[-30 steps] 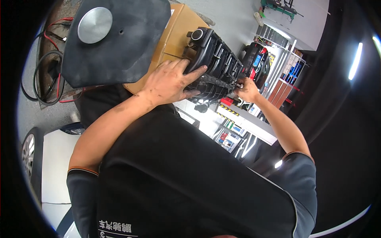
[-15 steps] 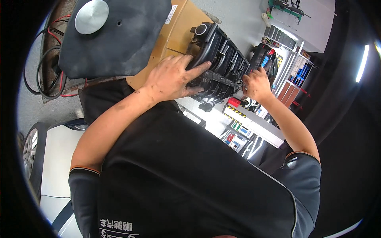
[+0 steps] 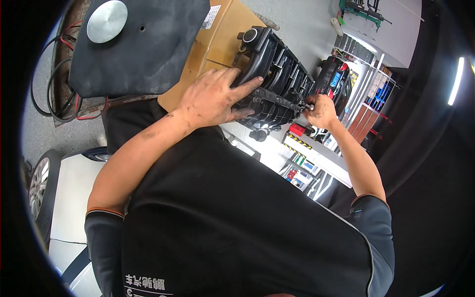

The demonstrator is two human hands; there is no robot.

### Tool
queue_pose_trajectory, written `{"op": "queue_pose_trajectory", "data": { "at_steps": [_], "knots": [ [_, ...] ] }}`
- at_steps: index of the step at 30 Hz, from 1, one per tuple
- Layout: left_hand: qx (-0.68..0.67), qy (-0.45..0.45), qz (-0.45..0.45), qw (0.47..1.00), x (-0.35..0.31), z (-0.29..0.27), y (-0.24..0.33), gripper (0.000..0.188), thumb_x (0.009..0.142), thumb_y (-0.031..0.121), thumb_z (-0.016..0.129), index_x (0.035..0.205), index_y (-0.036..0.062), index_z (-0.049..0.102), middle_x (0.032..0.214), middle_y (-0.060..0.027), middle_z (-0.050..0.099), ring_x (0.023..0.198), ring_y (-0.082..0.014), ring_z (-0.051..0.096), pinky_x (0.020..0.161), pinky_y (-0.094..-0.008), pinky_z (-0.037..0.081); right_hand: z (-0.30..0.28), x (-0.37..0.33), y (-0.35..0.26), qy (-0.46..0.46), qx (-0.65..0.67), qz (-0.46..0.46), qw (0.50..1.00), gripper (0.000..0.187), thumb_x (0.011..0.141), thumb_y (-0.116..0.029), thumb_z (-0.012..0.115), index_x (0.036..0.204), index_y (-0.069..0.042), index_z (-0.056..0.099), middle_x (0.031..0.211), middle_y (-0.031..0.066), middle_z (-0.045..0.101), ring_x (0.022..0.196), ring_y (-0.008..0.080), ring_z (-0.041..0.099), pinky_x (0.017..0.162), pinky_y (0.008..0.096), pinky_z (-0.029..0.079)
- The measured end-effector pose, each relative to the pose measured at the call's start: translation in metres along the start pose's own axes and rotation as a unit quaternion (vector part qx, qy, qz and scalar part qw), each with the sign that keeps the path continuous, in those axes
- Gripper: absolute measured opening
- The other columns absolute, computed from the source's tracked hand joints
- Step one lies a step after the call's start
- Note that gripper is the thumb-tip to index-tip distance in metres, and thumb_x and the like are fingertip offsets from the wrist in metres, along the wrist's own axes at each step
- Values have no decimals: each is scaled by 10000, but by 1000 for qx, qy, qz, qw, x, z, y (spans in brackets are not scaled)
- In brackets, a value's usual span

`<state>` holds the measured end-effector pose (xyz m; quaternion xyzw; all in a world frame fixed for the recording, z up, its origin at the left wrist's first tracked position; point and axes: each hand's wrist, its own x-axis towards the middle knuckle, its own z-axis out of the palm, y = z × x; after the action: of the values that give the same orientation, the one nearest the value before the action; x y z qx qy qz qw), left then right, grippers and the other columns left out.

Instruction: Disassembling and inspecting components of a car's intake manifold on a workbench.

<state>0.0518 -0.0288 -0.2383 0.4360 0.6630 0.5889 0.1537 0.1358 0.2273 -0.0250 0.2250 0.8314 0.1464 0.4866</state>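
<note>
A black ribbed part (image 3: pixel 286 74), long and of plastic look, stands in front of the person, tilted, at the right edge of a cardboard box (image 3: pixel 220 42). It overlaps this edge in the view; what bears its weight cannot be told. At its upper end there is a round opening (image 3: pixel 250 35) with a pale rim.

The left hand (image 3: pixel 210 99) grasps the near side of the part, with the index finger laid over it and the thumb spread below. The right hand (image 3: pixel 322 111) is at the far end of the part, its fingers curled and pinching a small metallic piece (image 3: pixel 309 106); whether this piece belongs to the part is too small to tell.

To the left, a dark panel (image 3: pixel 143 59) with a silver disc (image 3: pixel 107 21) covers the left edge of the box. Beyond the panel lie black cables (image 3: pixel 33 81). Below these is a white car (image 3: pixel 74 198) with its wheel (image 3: pixel 39 183). To the right, well apart from the box, a red box (image 3: pixel 297 129) and a green machine (image 3: pixel 363 14) are seen.
</note>
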Motion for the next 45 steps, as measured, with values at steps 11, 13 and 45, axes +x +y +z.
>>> {"op": "queue_pose_trajectory", "data": {
  "at_steps": [11,13,45],
  "knots": [
    [7,7,6,1000,-1,-2,0,657,790,464,749,1384,253,564,1085,-125,565,938,-299,589,843,-406,496,9,-2,1,28,68,34,997,291,672,-242,647,844,-27,741,776,212,680,814,391,664,786,436,531],
    [6,8,8,1000,-1,-1,1,659,791,464,748,1385,248,563,1087,-127,565,939,-300,589,847,-406,496,10,-4,2,23,74,44,996,302,672,-244,649,849,-18,740,797,217,683,837,392,664,804,434,527],
    [22,-39,-32,998,4,-12,2,751,684,269,848,1372,168,565,1133,-165,608,996,-378,619,858,-432,516,72,-17,-4,370,299,-125,871,192,744,-106,726,921,-35,706,823,120,651,709,290,630,655,357,508]
  ]
}}
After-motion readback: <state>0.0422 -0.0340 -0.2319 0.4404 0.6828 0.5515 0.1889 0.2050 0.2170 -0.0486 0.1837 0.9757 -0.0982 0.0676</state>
